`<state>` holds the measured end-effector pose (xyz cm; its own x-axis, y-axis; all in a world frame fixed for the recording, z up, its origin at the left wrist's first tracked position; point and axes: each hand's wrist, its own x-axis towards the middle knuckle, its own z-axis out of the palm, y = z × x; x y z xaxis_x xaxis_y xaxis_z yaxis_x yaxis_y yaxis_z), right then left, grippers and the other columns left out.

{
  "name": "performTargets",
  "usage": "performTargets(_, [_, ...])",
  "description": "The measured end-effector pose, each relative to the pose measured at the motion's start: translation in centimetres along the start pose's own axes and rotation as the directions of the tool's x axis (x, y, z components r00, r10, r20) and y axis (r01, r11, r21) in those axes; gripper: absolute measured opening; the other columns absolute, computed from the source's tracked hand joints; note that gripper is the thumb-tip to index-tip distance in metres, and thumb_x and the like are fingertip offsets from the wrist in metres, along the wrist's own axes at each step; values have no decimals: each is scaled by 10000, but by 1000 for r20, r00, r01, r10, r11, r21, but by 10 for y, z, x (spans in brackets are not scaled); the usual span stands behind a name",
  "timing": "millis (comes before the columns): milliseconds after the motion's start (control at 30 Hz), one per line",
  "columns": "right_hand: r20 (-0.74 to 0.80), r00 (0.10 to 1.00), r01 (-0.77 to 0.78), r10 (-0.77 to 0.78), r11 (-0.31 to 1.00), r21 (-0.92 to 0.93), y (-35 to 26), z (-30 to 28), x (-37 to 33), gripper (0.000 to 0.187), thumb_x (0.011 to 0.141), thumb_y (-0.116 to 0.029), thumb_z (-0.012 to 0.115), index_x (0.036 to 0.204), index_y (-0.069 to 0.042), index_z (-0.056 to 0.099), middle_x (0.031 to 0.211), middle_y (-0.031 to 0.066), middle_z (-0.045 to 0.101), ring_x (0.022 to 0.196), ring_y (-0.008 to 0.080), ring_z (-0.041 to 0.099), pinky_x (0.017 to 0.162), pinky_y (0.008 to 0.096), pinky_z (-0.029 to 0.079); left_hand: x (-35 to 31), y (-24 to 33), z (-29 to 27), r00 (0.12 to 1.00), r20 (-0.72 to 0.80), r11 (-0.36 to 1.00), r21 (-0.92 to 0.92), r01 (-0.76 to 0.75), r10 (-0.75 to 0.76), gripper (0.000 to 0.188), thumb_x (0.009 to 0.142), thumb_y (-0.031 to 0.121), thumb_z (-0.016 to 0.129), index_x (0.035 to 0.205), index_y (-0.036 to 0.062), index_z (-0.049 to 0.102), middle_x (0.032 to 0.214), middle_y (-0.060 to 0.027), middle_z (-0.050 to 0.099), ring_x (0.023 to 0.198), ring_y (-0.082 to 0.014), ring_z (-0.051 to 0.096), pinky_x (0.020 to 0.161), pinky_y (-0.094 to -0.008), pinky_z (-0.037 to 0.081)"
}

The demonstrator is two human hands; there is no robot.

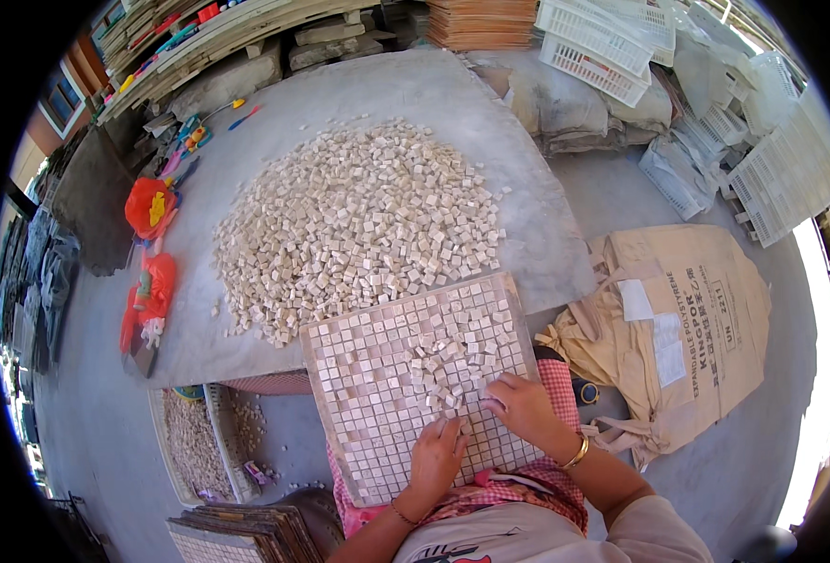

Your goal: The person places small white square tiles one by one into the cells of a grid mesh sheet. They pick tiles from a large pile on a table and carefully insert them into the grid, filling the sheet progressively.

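A square gridded tray [318,375] lies tilted across my lap, its near part resting over a red checked cloth. Small pale stone tiles [377,448] sit in most of its cells, while some cells toward the upper left show bare. Loose tiles [448,361] lie heaped over the tray's right middle. My left hand [438,460] is at the tray's lower middle, fingers bunched, with a pale tile at the tips. To its right, my right hand [523,408] bends its fingers down onto the tray beside the loose tiles. Whatever its fingertips pinch is hidden.
Beyond the tray, a large pile of stone tiles [358,216] covers the grey table [527,225]. Red plastic bags [152,206] lie along its left edge. A crate of tiles [194,446] and stacked trays [255,535] stand at lower left. A tan sack [687,319] lies right.
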<state>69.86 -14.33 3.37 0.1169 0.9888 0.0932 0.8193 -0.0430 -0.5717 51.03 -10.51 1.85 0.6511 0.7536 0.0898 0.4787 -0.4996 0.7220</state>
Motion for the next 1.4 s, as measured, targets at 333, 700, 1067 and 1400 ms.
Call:
performTargets(333, [-33, 992, 128, -124, 977, 172, -9, 11, -19, 155, 773, -125, 644, 915, -76, 602, 834, 81, 583, 708, 277, 599, 614, 371, 498, -15, -14, -30, 963, -129, 965, -146, 219, -238, 199, 752, 77, 682, 941, 54, 623, 678, -105, 548, 605, -269, 542, 567, -372, 450])
performTargets(700, [30, 995, 91, -98, 982, 163, -21, 23, -20, 132, 764, -97, 628, 890, -78, 597, 850, 91, 560, 754, 286, 590, 636, 380, 491, -12, -34, -52, 931, -210, 951, -149, 270, -297, 199, 749, 51, 667, 945, 45, 630, 698, -103, 571, 590, -250, 533, 552, -361, 439])
performTargets(1067, [14, 997, 75, -81, 968, 238, -36, 21, -20, 153, 772, -104, 673, 908, -60, 620, 842, 101, 574, 734, 291, 597, 634, 365, 497, 13, -50, -47, 957, -281, 982, 146, 122, -77, 197, 761, 83, 662, 951, 60, 613, 773, -118, 602, 700, -320, 578, 596, -410, 472])
performTargets(1400, [-23, 990, 143, -141, 964, 225, -47, 23, 7, 168, 759, -72, 665, 920, -65, 617, 857, 88, 573, 738, 270, 600, 635, 359, 501, 15, -51, -48, 937, -253, 966, 35, 256, -239, 186, 744, 76, 665, 922, 78, 611, 722, -113, 594, 671, -323, 578, 589, -423, 466])
